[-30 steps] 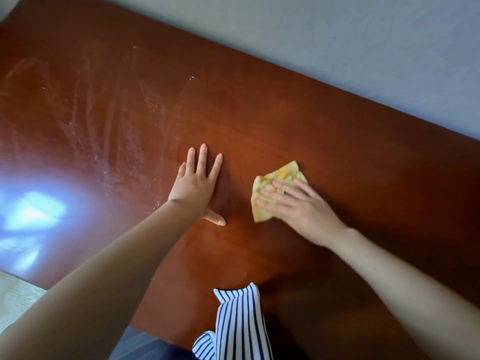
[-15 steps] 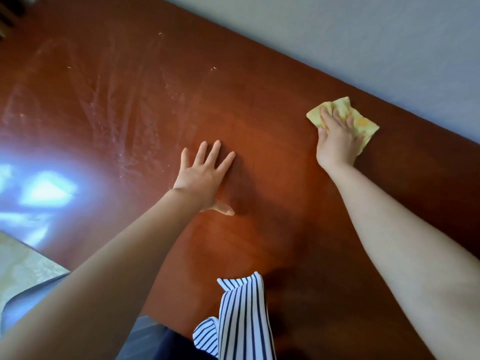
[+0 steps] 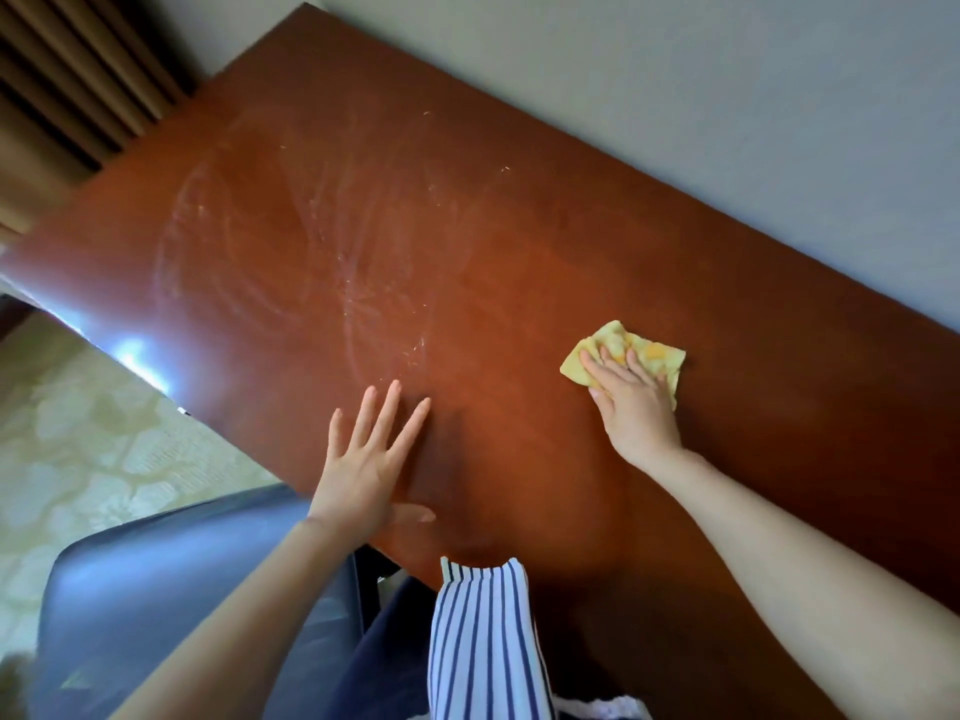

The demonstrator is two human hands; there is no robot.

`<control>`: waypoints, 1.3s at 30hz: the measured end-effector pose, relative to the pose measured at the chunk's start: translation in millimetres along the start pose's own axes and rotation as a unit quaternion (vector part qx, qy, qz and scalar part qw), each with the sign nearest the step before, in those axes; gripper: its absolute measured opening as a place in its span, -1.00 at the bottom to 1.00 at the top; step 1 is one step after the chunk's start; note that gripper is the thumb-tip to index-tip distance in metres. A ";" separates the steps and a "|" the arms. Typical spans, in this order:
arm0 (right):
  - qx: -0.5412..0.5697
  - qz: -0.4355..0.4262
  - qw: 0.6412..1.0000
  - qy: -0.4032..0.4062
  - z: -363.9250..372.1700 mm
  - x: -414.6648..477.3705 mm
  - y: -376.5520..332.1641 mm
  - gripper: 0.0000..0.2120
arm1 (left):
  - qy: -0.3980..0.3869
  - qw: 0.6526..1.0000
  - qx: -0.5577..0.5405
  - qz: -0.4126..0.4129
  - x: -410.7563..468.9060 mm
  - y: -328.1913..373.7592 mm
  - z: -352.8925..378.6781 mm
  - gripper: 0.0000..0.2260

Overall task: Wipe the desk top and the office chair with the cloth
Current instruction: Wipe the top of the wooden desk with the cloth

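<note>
A reddish-brown wooden desk top (image 3: 519,262) runs diagonally through the view, with whitish dusty streaks on its left half. My right hand (image 3: 631,407) presses flat, fingers straight, on a folded yellow cloth (image 3: 649,353) at the desk's right side. My left hand (image 3: 371,459) rests flat on the wood near the front edge, fingers spread, holding nothing. The dark blue seat of the office chair (image 3: 171,595) shows at the lower left, partly hidden by my left forearm.
A pale grey wall (image 3: 727,96) borders the desk's far edge. Brown curtains (image 3: 67,80) hang at the upper left. Patterned beige carpet (image 3: 88,439) lies left of the desk. A striped white-and-blue garment (image 3: 483,646) hangs over the desk's front edge.
My right hand slid the cloth from the middle out to the far edge, then back toward me. The view swung, bringing the curtains and chair into sight. My left hand stayed flat.
</note>
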State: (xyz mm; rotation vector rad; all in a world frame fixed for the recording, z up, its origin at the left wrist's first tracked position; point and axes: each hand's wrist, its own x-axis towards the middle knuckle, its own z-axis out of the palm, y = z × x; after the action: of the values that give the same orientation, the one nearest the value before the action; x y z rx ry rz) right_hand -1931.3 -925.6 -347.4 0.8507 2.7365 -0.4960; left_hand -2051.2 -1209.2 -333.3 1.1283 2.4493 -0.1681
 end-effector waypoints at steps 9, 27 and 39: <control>-0.008 -0.066 0.997 -0.042 46.0 -87.6 -76.6 -0.54 | 0.023 0.983 -0.095 -0.153 -54.5 -32.3 30.5 0.21; -0.100 -0.216 0.966 -0.105 103.0 -193.7 -116.2 -0.43 | -0.057 0.995 -0.057 -0.058 -77.0 -72.4 30.2 0.09; -0.104 -0.330 0.915 -0.208 71.9 -91.3 -221.9 -0.53 | -0.008 0.975 -0.180 -0.133 -97.1 -79.6 30.3 -0.32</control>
State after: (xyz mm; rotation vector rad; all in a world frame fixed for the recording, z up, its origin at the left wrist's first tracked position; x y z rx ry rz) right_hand -1978.6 -1170.9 -329.1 -0.2433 2.5376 -0.4203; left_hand -2045.0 -1337.9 -323.8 0.6405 2.4760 0.1805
